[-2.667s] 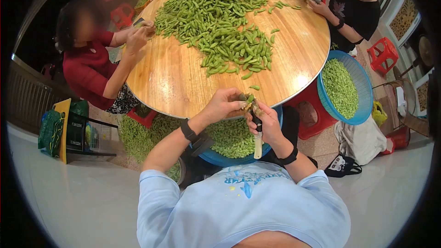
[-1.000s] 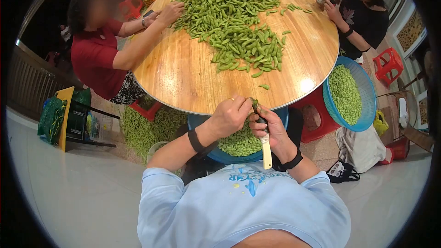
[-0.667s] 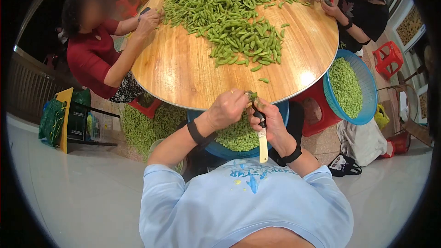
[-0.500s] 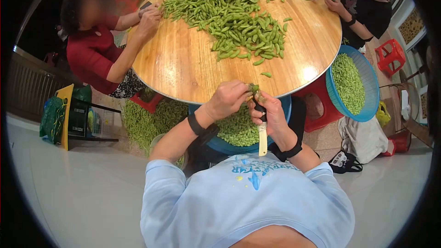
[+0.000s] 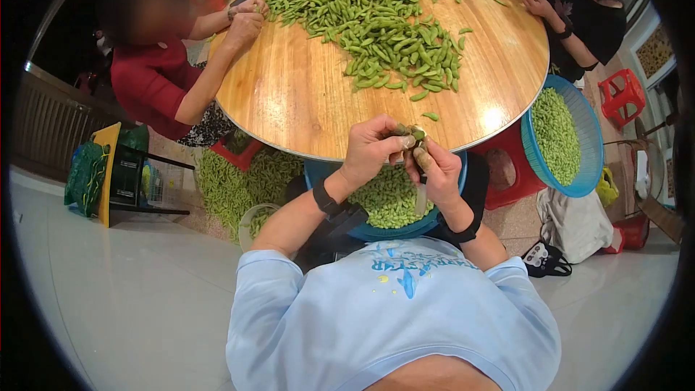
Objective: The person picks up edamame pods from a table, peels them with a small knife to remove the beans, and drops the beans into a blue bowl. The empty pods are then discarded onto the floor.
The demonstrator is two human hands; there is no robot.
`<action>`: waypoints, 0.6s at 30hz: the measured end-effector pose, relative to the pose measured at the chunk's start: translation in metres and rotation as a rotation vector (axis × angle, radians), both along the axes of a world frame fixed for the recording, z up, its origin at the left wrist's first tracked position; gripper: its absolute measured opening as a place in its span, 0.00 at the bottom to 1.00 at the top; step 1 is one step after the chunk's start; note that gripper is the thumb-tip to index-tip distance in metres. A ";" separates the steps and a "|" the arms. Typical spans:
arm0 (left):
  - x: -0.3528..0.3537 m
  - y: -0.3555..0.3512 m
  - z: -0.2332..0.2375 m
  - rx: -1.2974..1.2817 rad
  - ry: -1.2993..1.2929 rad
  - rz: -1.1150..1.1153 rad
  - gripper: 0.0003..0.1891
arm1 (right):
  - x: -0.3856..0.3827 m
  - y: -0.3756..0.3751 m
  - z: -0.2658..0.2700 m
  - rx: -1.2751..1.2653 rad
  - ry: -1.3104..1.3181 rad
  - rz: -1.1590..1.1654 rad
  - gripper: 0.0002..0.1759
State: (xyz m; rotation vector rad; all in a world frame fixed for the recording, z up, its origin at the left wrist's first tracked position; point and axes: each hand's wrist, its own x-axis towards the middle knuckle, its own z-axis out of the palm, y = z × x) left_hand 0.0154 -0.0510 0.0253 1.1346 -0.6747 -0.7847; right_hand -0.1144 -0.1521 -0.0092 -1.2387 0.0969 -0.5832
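Just past the near table edge, my left hand (image 5: 371, 148) is closed, pinching a green bean pod (image 5: 413, 132) at its fingertips. Against it, my right hand (image 5: 440, 170) is closed around a knife-like tool, whose blurred pale end (image 5: 421, 200) sticks out below the fist; the rest of the tool is hidden by fingers. The fingertips of both hands meet at the pod. Under them stands a blue basin (image 5: 394, 232) holding shelled green beans (image 5: 384, 199). A single pod (image 5: 431, 116) lies on the round wooden table (image 5: 311, 101) ahead of my hands.
A large heap of pods (image 5: 362, 0) covers the table's far middle. A blue basket (image 5: 590, 181) of shelled beans stands at right by a red stool (image 5: 499, 166). Empty pods (image 5: 232, 181) cover the floor at left. Two people work at the table's left and right sides.
My hands have shifted slightly right and up, fingertips closer together over the pod. The tool in my right hand now shows less, and its pale end is blurred. The view has moved slightly.
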 end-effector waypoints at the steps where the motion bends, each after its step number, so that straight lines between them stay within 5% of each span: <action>1: 0.000 0.000 0.001 -0.004 -0.002 0.001 0.03 | 0.000 0.000 0.001 -0.004 -0.002 0.001 0.16; 6: 0.003 0.003 0.008 -0.044 0.378 -0.126 0.03 | -0.003 0.000 0.005 -0.002 0.001 0.026 0.20; 12: 0.001 0.005 0.002 -0.025 0.536 -0.120 0.05 | -0.003 0.000 0.007 0.153 0.014 0.101 0.17; 18: 0.005 0.010 0.006 0.038 0.137 -0.098 0.07 | -0.005 0.003 0.009 0.201 0.022 0.087 0.20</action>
